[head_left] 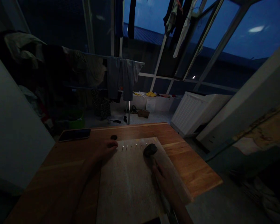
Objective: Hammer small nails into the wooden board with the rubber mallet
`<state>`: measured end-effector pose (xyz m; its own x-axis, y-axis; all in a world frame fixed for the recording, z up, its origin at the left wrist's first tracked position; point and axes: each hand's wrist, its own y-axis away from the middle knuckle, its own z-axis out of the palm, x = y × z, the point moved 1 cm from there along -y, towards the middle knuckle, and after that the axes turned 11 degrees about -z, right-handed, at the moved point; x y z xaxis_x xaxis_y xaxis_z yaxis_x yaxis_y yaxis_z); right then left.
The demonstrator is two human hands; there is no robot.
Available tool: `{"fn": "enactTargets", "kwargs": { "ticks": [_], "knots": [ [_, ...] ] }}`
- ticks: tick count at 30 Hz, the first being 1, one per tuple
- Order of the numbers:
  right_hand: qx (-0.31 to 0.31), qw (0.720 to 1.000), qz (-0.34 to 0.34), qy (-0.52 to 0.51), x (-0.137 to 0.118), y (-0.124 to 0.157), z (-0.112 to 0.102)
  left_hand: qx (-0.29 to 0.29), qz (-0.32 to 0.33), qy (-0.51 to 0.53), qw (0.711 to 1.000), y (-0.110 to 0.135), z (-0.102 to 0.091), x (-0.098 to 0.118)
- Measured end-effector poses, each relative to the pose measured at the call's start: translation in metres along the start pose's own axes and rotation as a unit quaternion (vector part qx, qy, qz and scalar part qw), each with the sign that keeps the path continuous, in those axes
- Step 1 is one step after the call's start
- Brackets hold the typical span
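A pale wooden board (pixel 128 180) lies on a brown wooden table (pixel 189 168). Several small nails (pixel 133 147) stand in a row near the board's far edge. My right hand (pixel 164 182) is closed round the handle of a hammer, whose dark head (pixel 150 150) rests by the right end of the nail row. My left hand (pixel 106 149) rests on the board's far left corner, fingers curled beside the leftmost nail; what they pinch, if anything, is too dark to make out. A small dark round object (pixel 114 137) sits just beyond that hand.
A dark phone (pixel 74 134) lies at the table's far left. Beyond the table stand a drying rack (pixel 121 77) hung with clothes, a white radiator-like unit (pixel 191 112) and large windows onto a dark blue sky. The room is very dim.
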<state>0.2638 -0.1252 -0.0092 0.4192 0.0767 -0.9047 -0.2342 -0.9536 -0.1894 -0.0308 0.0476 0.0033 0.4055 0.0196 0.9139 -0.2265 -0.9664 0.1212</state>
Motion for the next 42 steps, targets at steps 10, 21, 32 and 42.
{"fn": "enactTargets", "kwargs": {
  "ticks": [10,21,32,42],
  "knots": [
    [0.003,1.0,0.011,-0.001,-0.006,0.001,0.0,-0.02,0.018,-0.014,1.0,0.001,0.005,0.007],
    [0.023,1.0,0.002,0.006,-0.005,0.001,0.0,-0.031,0.053,-0.03,0.998,-0.012,0.003,-0.006],
    [-0.002,1.0,0.001,0.001,-0.007,0.0,0.0,-0.016,0.054,-0.033,0.998,-0.015,0.004,-0.01],
    [-0.093,0.991,-0.062,-0.068,-0.053,-0.029,0.048,-0.015,0.048,-0.021,0.999,-0.02,0.006,-0.02]
  ]
}}
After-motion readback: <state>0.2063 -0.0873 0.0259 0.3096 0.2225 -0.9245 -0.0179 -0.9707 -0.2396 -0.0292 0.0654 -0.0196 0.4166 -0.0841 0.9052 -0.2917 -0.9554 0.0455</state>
